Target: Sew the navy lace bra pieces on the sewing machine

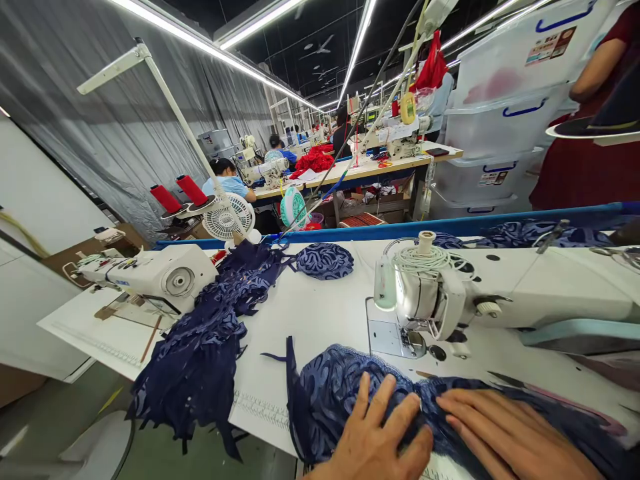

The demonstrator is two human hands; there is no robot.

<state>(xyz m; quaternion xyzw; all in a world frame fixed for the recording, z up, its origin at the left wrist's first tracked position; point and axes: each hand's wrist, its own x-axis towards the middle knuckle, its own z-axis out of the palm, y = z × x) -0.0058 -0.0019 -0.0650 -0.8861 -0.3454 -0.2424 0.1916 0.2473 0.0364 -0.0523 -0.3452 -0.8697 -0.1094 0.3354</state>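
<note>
- A navy lace garment [325,393] lies on the near edge of the counter [280,327], in front of the sewing machine [425,293] and running right under the hands.
- It looks light, soft and floppy, with fine lace that probably snags or stretches easily; the rounded part at the left seems a little fuller.
- The stitched upper edge looks the best place to take hold, with flat fingers rather than a hard pinch; the loose strap at the left would likely twist.
- The left hand [380,420] has its grip spread, fingers apart on the lace, clasping nothing.
- The right hand [510,427] rests on the cloth with straight fingers together; its thumb is hidden, so whether the grip pinches any cloth is impossible to say.
- The counter is white and smooth-looking, with ruler marks [265,410] along its edge, so cloth probably slides easily.
- A heap of navy pieces [200,347] hangs over the left edge; 1 rounded lace piece [325,260] lies farther back.
- Beyond are another sewing machine [160,273], 2 fans [229,217], stacked plastic bins [505,133] and co-workers under strip lights.
</note>
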